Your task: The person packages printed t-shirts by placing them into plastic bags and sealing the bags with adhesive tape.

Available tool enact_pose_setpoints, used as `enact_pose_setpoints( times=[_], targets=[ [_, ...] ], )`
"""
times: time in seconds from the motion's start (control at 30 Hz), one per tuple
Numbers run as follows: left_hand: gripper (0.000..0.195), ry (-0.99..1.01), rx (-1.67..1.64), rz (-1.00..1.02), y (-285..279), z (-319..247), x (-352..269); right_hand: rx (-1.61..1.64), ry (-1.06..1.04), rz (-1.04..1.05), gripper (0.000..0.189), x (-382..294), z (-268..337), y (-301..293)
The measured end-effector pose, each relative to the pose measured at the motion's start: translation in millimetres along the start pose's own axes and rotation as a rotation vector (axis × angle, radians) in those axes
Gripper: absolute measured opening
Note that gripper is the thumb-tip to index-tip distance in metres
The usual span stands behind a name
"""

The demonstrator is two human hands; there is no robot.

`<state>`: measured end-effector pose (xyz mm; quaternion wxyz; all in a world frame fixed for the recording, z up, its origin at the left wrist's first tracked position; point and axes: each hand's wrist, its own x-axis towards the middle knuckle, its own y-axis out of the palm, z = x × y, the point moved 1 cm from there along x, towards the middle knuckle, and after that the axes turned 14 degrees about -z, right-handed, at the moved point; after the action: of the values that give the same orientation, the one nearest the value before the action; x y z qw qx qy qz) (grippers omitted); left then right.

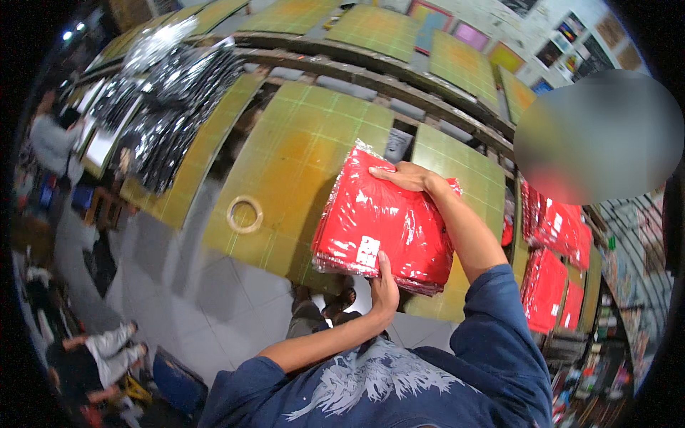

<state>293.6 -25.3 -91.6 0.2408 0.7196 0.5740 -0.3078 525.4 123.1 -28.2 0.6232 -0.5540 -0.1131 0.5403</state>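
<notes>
A stack of red folded garments in clear plastic bags [396, 224] is between my two hands, over the gap and edges of two green-yellow boards. My left hand [385, 289] grips its near edge, thumb on top beside a white label [368, 251] that bears print; the fingers are hidden beneath. My right hand [409, 175] clasps the far edge, thumb resting on the plastic. To the left, a roll of tape [245, 214] lies flat on the larger board [278, 160].
Piles of dark items in shiny plastic [171, 107] cover the board at left. More red bagged stacks [545, 289] lie at right, near a blurred area. People are at far left [53, 139] and lower left [88, 364]. A blue chair-like object [176, 380] stands on the tiled floor.
</notes>
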Motion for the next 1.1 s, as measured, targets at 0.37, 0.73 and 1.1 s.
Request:
enact_pose_setpoints(
  times=[0.37, 0.73, 1.1],
  targets=[
    [0.108, -0.371, 0.135, 0.557, -116.3, -36.3, 2.8, -0.163, -0.324, -0.660, 0.078, -35.5, -2.5, 17.7],
    [0.028, 1.463, 1.195, -0.208, -287.7, -141.5, 170.5, 0.736, -0.379, -0.781, 0.021, -191.2, 126.8, 108.6],
    [0.016, 1.001, 0.394, 0.276, -284.7, -178.7, 93.2, 0.616, -0.312, -1.073, 0.035, -167.8, 252.0, 155.1]
  ],
)
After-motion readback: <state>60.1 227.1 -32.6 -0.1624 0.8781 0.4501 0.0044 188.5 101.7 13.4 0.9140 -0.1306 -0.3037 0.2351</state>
